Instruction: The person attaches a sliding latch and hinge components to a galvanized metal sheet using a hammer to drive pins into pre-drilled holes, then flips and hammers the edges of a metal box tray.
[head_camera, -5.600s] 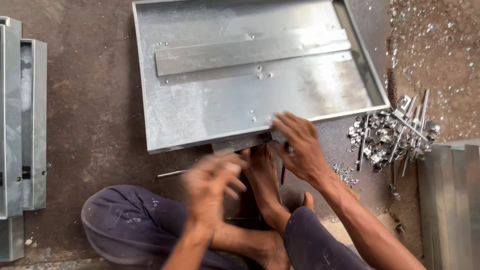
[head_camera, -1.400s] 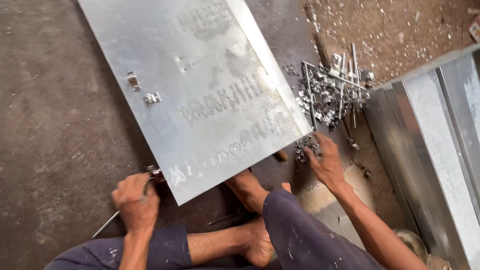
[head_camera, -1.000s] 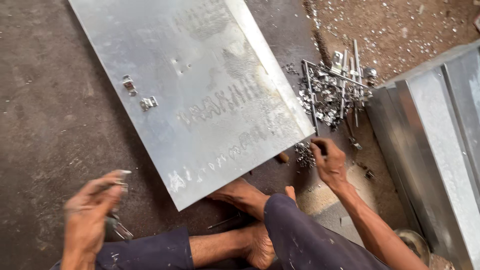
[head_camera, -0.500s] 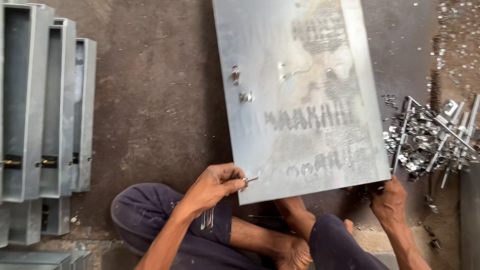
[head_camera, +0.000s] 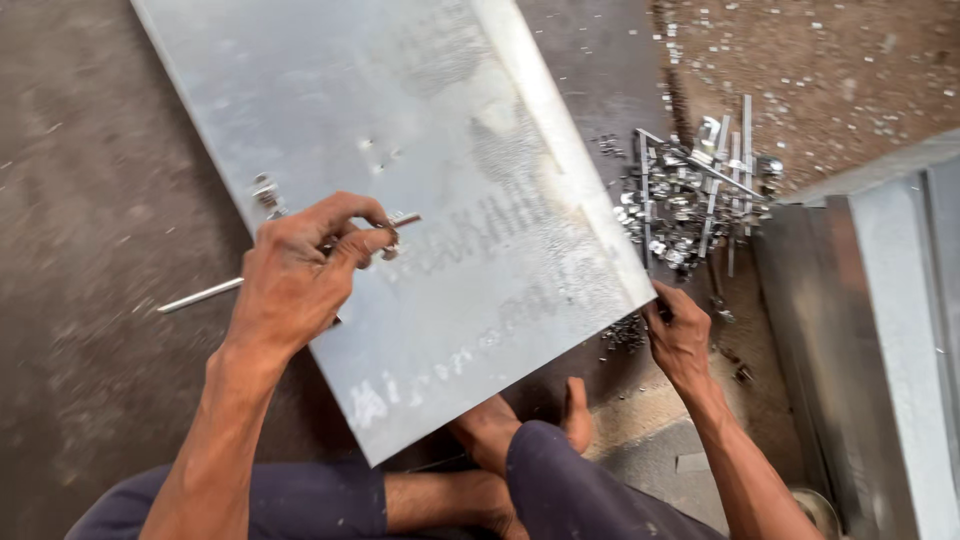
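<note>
Head view. A large galvanised metal sheet (head_camera: 420, 210) lies tilted across the concrete floor (head_camera: 90, 200), its near corner over the seated person's bare feet (head_camera: 520, 430); propped this way, the working edge sits within reach of both hands.

Left hand (head_camera: 295, 275): forearm rises from the lower left, wrist bent slightly inward, back of the hand toward the camera. The fingers (head_camera: 350, 245) are curled closed around a thin metal rod (head_camera: 200, 296), which passes under the palm; its short end shows past the fingertips on the sheet's face, the longer end sticks out over the floor to the left. The hand rests at the sheet's left edge, just beside a small bolted fitting (head_camera: 266, 192) (detail blurred).

Right hand (head_camera: 680, 335): arm comes up from the lower right corner, elbow out of frame. The fingers close on the sheet's right corner, apparently steadying it; whether they also pinch a small part, I cannot tell.

Just beyond that corner, a heap of loose bolts and brackets (head_camera: 690, 195) sits on the floor, close enough for the right hand to draw from. A stack of folded metal panels (head_camera: 880, 340) stands along the right edge of the floor.
</note>
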